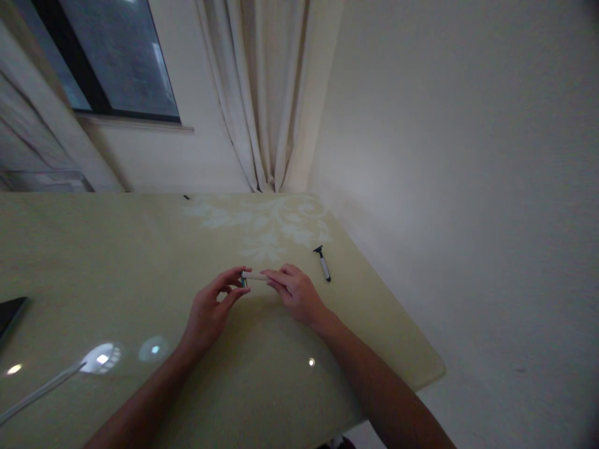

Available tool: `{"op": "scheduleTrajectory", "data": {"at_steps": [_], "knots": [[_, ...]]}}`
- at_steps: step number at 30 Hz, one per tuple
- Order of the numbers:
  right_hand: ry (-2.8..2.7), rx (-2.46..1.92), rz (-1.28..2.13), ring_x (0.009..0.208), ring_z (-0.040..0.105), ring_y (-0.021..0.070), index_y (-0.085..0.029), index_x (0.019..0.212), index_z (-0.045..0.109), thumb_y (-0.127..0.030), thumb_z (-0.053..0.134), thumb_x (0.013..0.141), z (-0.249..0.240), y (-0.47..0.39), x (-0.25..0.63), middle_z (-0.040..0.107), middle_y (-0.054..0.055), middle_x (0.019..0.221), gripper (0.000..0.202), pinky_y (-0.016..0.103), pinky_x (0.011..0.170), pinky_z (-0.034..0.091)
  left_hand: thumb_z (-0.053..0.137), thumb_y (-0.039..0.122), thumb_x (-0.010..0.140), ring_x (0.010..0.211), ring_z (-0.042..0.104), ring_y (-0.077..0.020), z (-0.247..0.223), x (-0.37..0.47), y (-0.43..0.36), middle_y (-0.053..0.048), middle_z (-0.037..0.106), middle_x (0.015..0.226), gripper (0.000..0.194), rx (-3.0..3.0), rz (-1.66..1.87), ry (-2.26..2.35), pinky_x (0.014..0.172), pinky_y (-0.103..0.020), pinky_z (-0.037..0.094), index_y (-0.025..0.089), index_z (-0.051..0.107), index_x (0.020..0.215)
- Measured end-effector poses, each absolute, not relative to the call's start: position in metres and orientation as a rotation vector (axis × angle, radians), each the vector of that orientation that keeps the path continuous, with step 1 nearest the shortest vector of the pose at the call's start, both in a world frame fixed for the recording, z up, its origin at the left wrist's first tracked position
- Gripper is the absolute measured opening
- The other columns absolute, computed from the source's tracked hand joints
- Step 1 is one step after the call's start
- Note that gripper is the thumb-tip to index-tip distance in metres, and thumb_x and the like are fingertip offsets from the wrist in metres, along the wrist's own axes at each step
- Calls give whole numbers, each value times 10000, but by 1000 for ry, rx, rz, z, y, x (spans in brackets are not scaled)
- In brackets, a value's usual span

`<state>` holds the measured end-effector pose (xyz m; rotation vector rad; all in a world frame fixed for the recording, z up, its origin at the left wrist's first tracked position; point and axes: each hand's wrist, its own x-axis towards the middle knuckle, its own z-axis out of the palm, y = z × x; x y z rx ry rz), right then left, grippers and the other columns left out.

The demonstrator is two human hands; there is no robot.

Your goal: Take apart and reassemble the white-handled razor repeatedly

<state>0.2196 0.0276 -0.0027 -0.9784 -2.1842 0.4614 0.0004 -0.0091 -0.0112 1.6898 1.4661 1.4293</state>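
A razor with a pale handle (255, 275) is held level just above the table, between my two hands. My left hand (213, 307) pinches its small dark and teal head (244, 279), thumb below and fingers above. The far end of the handle is gripped by my right hand (297, 294), whose fingers cover that part. To the right of my right hand lies a second razor (324, 266), black and grey, its head pointing away from me.
The pale green glossy table (116, 262) has a rounded right corner and a white leaf pattern. A small black piece (186, 197) lies near its far edge. At left are a dark flat object (10, 315) and a white cable (42, 391). Curtains (266, 93) hang behind; a wall stands right.
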Motion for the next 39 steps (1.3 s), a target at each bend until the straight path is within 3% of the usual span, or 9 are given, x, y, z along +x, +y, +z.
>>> {"op": "scheduleTrajectory", "data": {"at_steps": [12,17,21,33,39], "knots": [[-2158,-891,539,845,591,173,-223,1327,742,-324,586,1066,-5,30,222,623,44,891,320,273,789,472,737,448,867,915,763,-215,-11,1,-10,-71,817,1159,449,1647,1451,1440,891,-375,608,238,701,1262],[-2112,-942,522,839,590,170,-216,1311,750,-317,586,1066,-4,30,222,624,46,890,312,275,796,472,754,480,853,865,756,-211,-12,2,-10,-55,832,1034,463,1661,1446,1502,851,-357,609,230,723,1241],[-2166,-925,542,856,592,173,-237,1336,737,-331,577,1071,-5,29,222,622,43,894,324,273,800,472,730,483,879,895,761,-204,-11,2,-9,-64,819,1157,458,1685,1463,1451,872,-358,610,238,698,1265],[-2176,-941,553,839,598,168,-233,1312,752,-301,614,1052,-7,33,223,633,40,894,302,266,791,467,721,531,894,877,773,-222,-15,-4,-8,-76,833,1105,455,1786,1489,1503,821,-363,614,234,717,1238],[-2054,-985,435,840,598,176,-214,1271,766,-319,562,1067,0,52,241,639,56,930,308,282,791,478,723,465,912,855,750,-201,-6,-9,-9,-69,821,1147,407,1811,1562,1490,806,-346,600,241,690,1251]]}}
